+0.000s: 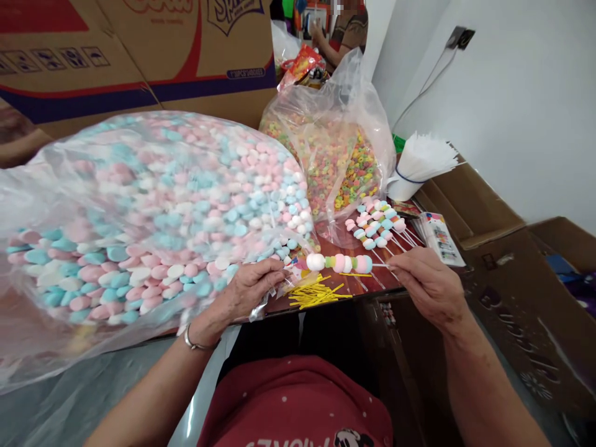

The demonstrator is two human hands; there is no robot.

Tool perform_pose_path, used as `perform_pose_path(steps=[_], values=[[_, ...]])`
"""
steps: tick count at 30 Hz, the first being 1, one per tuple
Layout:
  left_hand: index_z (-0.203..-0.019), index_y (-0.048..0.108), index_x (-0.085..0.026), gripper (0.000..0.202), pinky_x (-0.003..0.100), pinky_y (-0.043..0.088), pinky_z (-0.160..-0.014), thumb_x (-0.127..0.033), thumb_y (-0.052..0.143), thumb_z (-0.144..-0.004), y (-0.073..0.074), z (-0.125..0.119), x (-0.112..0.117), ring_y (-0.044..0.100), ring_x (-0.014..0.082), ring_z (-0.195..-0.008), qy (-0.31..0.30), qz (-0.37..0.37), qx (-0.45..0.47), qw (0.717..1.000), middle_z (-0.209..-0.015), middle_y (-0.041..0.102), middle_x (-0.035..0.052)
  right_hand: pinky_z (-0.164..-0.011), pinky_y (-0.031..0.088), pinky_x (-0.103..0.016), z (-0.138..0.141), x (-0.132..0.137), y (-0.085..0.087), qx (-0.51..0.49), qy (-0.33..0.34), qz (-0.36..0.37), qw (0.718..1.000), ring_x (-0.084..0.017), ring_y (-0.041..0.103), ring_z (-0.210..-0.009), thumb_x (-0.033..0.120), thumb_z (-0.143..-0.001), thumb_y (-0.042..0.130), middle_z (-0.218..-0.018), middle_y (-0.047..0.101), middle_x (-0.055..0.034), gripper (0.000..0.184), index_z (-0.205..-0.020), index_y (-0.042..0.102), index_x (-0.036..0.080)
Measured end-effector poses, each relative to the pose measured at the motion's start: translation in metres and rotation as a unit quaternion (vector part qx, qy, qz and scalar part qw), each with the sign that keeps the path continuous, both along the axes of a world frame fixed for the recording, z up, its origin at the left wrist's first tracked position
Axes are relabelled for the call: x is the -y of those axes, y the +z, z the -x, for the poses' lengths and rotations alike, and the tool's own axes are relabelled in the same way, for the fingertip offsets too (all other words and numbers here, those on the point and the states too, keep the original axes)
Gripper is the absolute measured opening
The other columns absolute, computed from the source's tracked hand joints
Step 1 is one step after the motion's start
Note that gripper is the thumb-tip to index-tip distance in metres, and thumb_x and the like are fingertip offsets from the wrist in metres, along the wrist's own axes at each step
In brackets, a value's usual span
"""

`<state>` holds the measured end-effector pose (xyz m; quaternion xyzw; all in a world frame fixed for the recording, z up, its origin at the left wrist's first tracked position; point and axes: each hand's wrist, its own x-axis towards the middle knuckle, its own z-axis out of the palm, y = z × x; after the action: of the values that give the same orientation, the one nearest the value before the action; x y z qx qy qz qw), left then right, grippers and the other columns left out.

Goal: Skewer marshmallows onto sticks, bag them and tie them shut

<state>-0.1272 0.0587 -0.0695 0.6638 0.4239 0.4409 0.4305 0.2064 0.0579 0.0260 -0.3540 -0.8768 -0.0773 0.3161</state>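
Note:
My right hand (431, 285) pinches the white stick of a candy skewer (344, 264). Pink, white and blue marshmallows and green and yellow rings are threaded along it, and it lies nearly level. At its far end, my left hand (254, 287) is closed on what looks like a clear printed plastic bag (294, 270); whether the skewer's tip is inside cannot be made out. Yellow twist ties (319, 293) lie just below the skewer. Beyond it, several finished-looking skewers (376, 223) rest in a pile, sticks toward my right hand.
A huge clear bag of marshmallows (153, 205) covers the table's left. Behind stands a bag of candy rings (344, 167). White sticks (426, 158) fill a cup, near a stack of printed bags (441, 239). Cardboard boxes (512, 298) flank the right; another person (347, 34) is behind.

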Motion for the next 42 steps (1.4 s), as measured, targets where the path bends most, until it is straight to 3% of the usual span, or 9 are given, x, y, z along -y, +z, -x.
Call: perform_pose_path(steps=[10, 18, 20, 24, 26, 29, 33, 36, 42], values=[[-0.082, 0.070, -0.017, 0.028, 0.019, 0.043, -0.049, -0.041, 0.059, -0.090, -0.003, 0.016, 0.002, 0.056, 0.0117, -0.054, -0.080, 0.084, -0.016, 0.993, -0.068, 0.063, 0.0022, -0.070, 0.047, -0.032, 0.011, -0.009, 0.005, 0.020, 0.037, 0.002, 0.999, -0.016, 0.062, -0.072, 0.014, -0.092, 0.055, -0.079, 0.068, -0.0019, 0.013, -0.097, 0.065, 0.022], [-0.076, 0.072, -0.016, 0.020, 0.019, 0.043, -0.053, -0.035, 0.072, -0.080, 0.000, 0.018, 0.001, 0.054, 0.0105, -0.057, -0.050, 0.116, 0.067, 0.990, -0.065, 0.064, 0.0010, -0.070, 0.046, -0.033, 0.010, -0.009, 0.003, 0.029, 0.042, 0.008, 0.999, -0.017, 0.061, -0.073, 0.013, -0.094, 0.054, -0.080, 0.067, -0.0028, 0.013, -0.100, 0.062, 0.020], [-0.076, 0.070, -0.016, 0.020, 0.019, 0.044, -0.052, -0.036, 0.074, -0.079, 0.002, 0.015, 0.004, 0.052, 0.0094, -0.054, -0.020, 0.150, 0.179, 0.972, -0.062, 0.064, 0.0000, -0.070, 0.047, -0.033, 0.009, -0.008, 0.000, 0.020, 0.033, 0.007, 0.999, -0.017, 0.061, -0.074, 0.014, -0.094, 0.054, -0.081, 0.066, -0.0029, 0.013, -0.100, 0.063, 0.021], [-0.080, 0.065, -0.018, 0.027, 0.021, 0.049, -0.050, -0.038, 0.081, -0.072, 0.012, -0.003, 0.012, 0.062, 0.0126, -0.061, -0.001, 0.218, 0.403, 0.889, -0.083, 0.072, 0.0045, -0.071, 0.050, -0.031, 0.011, -0.006, -0.008, 0.001, 0.009, 0.015, 1.000, -0.017, 0.063, -0.076, 0.013, -0.092, 0.055, -0.083, 0.067, -0.0035, 0.014, -0.098, 0.065, 0.021], [-0.081, 0.063, -0.018, 0.029, 0.018, 0.047, -0.046, -0.037, 0.083, -0.072, 0.017, -0.016, 0.015, 0.063, 0.0131, -0.061, -0.020, 0.264, 0.438, 0.859, -0.083, 0.072, 0.0047, -0.071, 0.051, -0.031, 0.014, -0.005, -0.013, -0.005, 0.008, 0.028, 1.000, -0.016, 0.063, -0.076, 0.011, -0.091, 0.055, -0.084, 0.068, -0.0034, 0.016, -0.099, 0.065, 0.022], [-0.085, 0.063, -0.018, 0.026, 0.015, 0.040, -0.040, -0.035, 0.080, -0.076, 0.021, -0.030, 0.017, 0.060, 0.0113, -0.053, -0.034, 0.316, 0.450, 0.834, -0.065, 0.065, 0.0017, -0.070, 0.050, -0.031, 0.019, -0.006, -0.017, 0.000, 0.030, 0.028, 0.999, -0.016, 0.064, -0.075, 0.011, -0.091, 0.056, -0.084, 0.069, -0.0029, 0.017, -0.100, 0.065, 0.022], [-0.084, 0.063, -0.015, 0.024, 0.015, 0.040, -0.042, -0.034, 0.077, -0.079, 0.020, -0.038, 0.014, 0.053, 0.0070, -0.045, -0.018, 0.321, 0.441, 0.838, -0.059, 0.061, 0.0001, -0.069, 0.048, -0.032, 0.020, -0.007, -0.015, 0.026, 0.056, 0.000, 0.998, -0.016, 0.063, -0.074, 0.013, -0.091, 0.057, -0.082, 0.070, -0.0025, 0.018, -0.103, 0.065, 0.022], [-0.076, 0.063, -0.014, 0.028, 0.015, 0.038, -0.040, -0.032, 0.084, -0.070, 0.022, -0.039, 0.014, 0.050, 0.0053, -0.043, 0.010, 0.304, 0.443, 0.843, -0.058, 0.058, -0.0028, -0.068, 0.045, -0.032, 0.020, -0.006, -0.011, 0.058, 0.066, -0.012, 0.996, -0.016, 0.062, -0.073, 0.013, -0.091, 0.057, -0.082, 0.070, -0.0024, 0.019, -0.105, 0.065, 0.022], [-0.073, 0.065, -0.014, 0.036, 0.017, 0.045, -0.043, -0.038, 0.089, -0.061, 0.024, -0.048, 0.017, 0.057, 0.0090, -0.046, 0.065, 0.287, 0.436, 0.850, -0.054, 0.062, -0.0010, -0.064, 0.038, -0.031, 0.039, 0.005, -0.006, 0.090, 0.027, -0.070, 0.993, -0.014, 0.057, -0.066, 0.010, -0.090, 0.057, -0.073, 0.065, -0.0017, 0.016, -0.101, 0.062, 0.020]])
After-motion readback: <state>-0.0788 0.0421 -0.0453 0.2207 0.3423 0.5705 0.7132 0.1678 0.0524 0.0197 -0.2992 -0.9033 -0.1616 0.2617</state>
